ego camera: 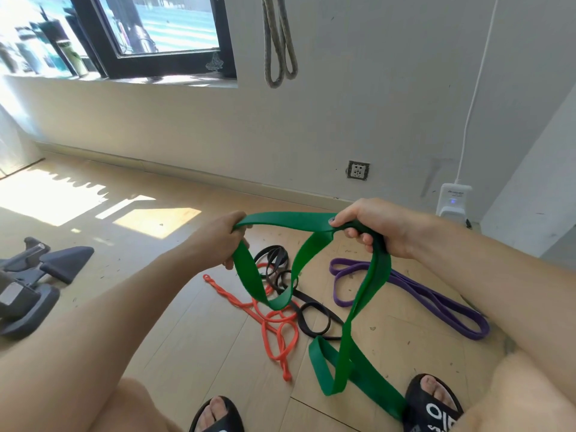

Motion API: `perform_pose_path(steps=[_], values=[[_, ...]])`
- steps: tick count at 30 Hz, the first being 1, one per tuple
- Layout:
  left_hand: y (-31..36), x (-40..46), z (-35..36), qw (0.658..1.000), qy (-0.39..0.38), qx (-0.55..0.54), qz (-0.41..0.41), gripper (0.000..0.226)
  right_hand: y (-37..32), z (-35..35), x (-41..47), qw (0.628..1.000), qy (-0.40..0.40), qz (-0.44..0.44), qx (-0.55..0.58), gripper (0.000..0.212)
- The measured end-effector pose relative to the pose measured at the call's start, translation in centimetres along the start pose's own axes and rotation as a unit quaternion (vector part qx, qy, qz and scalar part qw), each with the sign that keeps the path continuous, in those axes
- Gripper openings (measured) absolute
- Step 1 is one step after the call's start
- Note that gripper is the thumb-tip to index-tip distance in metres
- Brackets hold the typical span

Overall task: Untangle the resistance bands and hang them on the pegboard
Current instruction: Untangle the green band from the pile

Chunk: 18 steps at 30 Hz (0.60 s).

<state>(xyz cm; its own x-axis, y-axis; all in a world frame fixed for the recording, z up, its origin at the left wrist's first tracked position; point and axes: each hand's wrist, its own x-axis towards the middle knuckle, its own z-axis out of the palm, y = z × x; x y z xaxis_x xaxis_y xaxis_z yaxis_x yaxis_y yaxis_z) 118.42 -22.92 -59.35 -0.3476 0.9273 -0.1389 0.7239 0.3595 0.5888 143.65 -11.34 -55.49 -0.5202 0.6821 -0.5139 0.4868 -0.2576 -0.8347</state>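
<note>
Both hands hold a wide green resistance band (pixel 286 221) above the floor. My left hand (pixel 223 236) grips its left end and my right hand (pixel 374 227) grips it further right. Loops of the green band hang down, and its lower end reaches the floor by my right foot. On the floor beneath lie a twisted orange band (pixel 274 325), a tangled black band (pixel 313 319) and a purple band (pixel 436 299) to the right. A grey band (pixel 279 42) hangs on the wall above. No pegboard is in view.
Grey exercise equipment (pixel 34 275) stands on the floor at the left. A wall socket (pixel 358 170) and a white power strip (pixel 453 199) with its cable sit low on the right wall. A window is at the top left. My feet in black slippers (pixel 434 406) are at the bottom.
</note>
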Motion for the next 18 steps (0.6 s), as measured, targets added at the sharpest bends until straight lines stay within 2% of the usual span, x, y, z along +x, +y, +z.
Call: perform_pose_path(steps=[4, 5, 8, 10, 13, 15, 18], values=[[-0.5, -0.2, -0.1, 0.996, -0.071, -0.026, 0.043, 0.006, 0.2, -0.9, 0.5, 0.999, 0.032, -0.006, 0.020, 0.025], [-0.6, -0.3, -0.1, 0.994, -0.095, -0.029, 0.051, 0.010, 0.3, -1.1, 0.6, 0.999, 0.040, -0.005, 0.026, 0.026], [-1.0, -0.4, -0.2, 0.986, -0.157, -0.036, 0.054, 0.039, 0.5, -1.6, 0.8, 0.998, 0.053, -0.004, 0.038, 0.028], [-1.1, -0.4, -0.1, 0.981, -0.179, -0.021, 0.067, 0.047, 0.7, -1.9, 0.8, 0.997, 0.057, -0.006, 0.044, 0.029], [-1.2, -0.2, 0.2, 0.982, -0.167, -0.001, 0.093, 0.038, 0.7, -1.9, 0.7, 0.997, 0.062, -0.005, 0.047, 0.026], [-0.8, -0.3, 0.2, 0.988, -0.130, 0.004, 0.087, 0.026, 0.7, -2.0, 0.7, 0.997, 0.069, 0.001, 0.046, 0.022], [-0.2, -0.3, 0.2, 0.995, -0.061, 0.056, 0.052, 0.025, 0.7, -2.1, 0.8, 0.996, 0.069, 0.009, 0.052, 0.020]])
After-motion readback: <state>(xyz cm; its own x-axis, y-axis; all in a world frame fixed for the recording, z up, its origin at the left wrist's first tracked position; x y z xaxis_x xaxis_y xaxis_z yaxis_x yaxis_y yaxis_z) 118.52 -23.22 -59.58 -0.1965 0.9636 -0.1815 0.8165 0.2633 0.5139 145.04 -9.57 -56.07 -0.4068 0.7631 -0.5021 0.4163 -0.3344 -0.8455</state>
